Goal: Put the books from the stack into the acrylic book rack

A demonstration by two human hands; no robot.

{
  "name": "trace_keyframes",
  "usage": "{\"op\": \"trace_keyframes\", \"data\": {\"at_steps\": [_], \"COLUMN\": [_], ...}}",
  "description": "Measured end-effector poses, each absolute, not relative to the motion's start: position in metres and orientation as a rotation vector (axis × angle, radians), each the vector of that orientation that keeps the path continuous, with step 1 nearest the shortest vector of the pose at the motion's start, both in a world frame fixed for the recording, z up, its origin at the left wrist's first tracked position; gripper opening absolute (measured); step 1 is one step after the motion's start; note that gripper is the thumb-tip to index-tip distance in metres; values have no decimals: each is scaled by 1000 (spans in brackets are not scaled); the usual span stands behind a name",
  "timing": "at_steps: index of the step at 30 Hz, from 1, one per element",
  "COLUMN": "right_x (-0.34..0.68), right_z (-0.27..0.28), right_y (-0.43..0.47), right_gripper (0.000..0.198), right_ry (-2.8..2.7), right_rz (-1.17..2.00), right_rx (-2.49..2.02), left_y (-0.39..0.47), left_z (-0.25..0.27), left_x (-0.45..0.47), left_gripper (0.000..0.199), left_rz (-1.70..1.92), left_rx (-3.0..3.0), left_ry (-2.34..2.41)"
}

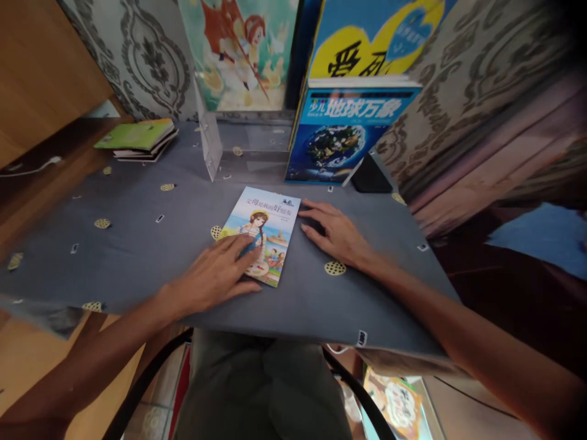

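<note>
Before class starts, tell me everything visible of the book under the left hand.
The book looks like a thin, closed paperback: Chinese title on pale blue, above an illustrated figure with braided hair. It lies flat, slanted, on the grey cloth. The left hand covers its lower left; the right hand sits at its right edge, contact unclear.

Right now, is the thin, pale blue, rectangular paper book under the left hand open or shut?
Shut: the book lies flat, its illustrated cover facing up.
</note>
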State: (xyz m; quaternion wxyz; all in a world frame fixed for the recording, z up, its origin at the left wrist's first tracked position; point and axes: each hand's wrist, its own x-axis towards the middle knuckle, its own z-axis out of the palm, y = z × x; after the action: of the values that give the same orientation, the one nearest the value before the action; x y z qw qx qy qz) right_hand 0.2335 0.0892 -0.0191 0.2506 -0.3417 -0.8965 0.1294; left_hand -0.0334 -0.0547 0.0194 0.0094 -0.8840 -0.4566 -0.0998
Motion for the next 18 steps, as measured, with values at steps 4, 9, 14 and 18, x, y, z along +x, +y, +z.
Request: {"op": "trace_keyframes", "data": {"at_steps": [4, 9, 14, 18], "right_x": [218, 199, 201, 205], "right_z": [-11, -9, -9, -9], "right_y": [76, 54, 45, 45], "right_gripper": [18, 23, 29, 29], "right_ry": [-2284, -2355, -2316, -2290], "right_rz": [357, 570, 788, 821], "right_rx": [-1007, -591, -489, -461], "left_y": [-49, -48, -48, -47], "left_z": [15, 13, 10, 10], "left_x": [-21, -18, -20, -20], "left_gripper": [41, 28, 24, 25], "left_rz": [-290, -426, -654, -719], "left_rx": [-2782, -2742, -2791, -2815], "left_ry": [-1275, -1165, -1184, -1215]}}
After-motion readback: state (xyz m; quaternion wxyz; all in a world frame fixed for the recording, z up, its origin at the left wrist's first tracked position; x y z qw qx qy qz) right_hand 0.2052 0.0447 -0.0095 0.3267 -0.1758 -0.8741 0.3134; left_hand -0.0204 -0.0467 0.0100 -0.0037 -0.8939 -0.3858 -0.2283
